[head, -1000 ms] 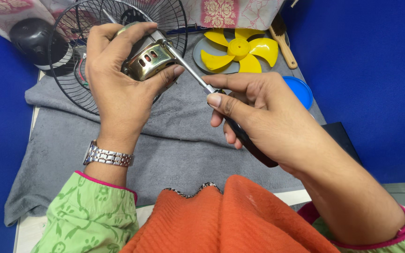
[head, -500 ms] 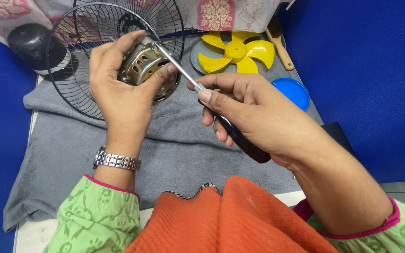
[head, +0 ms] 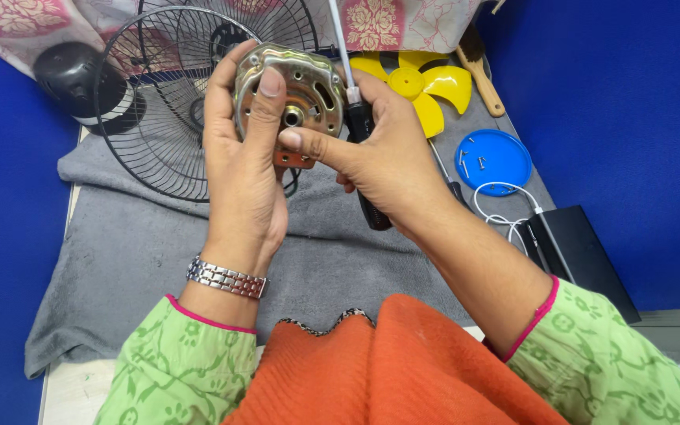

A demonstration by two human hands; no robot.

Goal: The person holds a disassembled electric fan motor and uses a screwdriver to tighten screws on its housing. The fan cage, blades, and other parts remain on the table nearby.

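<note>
Motor (head: 293, 98) gripped by left hand (head: 242, 169); right hand (head: 387, 157) clasps screwdriver (head: 360, 134) at its edge.

Blue walls (head: 631, 118), grey-clothed table (head: 120, 260)

1. The fan motor (head: 293, 98) is a round, brass-coloured metal housing with slotted vents and a central shaft hole. It is held up above the grey cloth, its flat face turned toward the camera.
2. The screwdriver (head: 360, 130) has a black handle and silver shaft, standing nearly upright just right of the motor.
</note>
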